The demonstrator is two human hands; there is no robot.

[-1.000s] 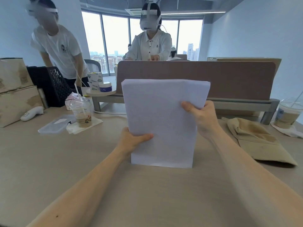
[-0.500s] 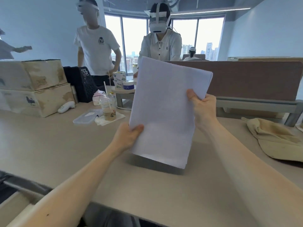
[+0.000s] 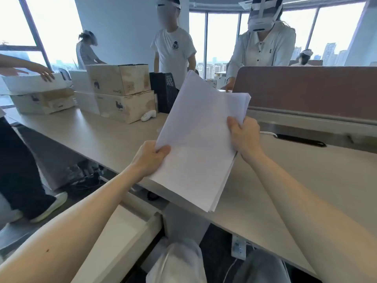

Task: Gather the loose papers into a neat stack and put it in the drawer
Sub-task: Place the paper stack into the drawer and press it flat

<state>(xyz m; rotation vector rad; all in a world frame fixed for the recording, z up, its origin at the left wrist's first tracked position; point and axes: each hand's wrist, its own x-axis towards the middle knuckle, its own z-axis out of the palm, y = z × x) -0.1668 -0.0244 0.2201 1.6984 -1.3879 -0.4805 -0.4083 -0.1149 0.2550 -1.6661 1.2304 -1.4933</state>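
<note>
Papers (image 3: 201, 139) sit at mid-frame as one white stack, held in the air over the near edge of the desk (image 3: 285, 180), apart from its surface. The stack's long axis runs from the lower centre of the frame up toward the upper centre, its top leaning a little to the right and away from the person; the broad face is turned toward the camera. The lower edge looks even, while a few sheets stand slightly proud at the upper right corner.

The left hand (image 3: 150, 160) grips the stack's left edge low down, thumb on the front. The right hand (image 3: 244, 137) grips the right edge higher up, fingers curled round it.

The drawer (image 3: 130, 229) stands open at lower left, below the desk edge and beneath the left forearm, with its floor partly hidden. It lies down and to the left of the stack, so the left hand is the nearer one. The coming move likely needs the stack laid flat and lowered that way.

Boxes (image 3: 122, 92) stand at upper left, a partition (image 3: 306, 88) at upper right, and people stand behind both.
</note>
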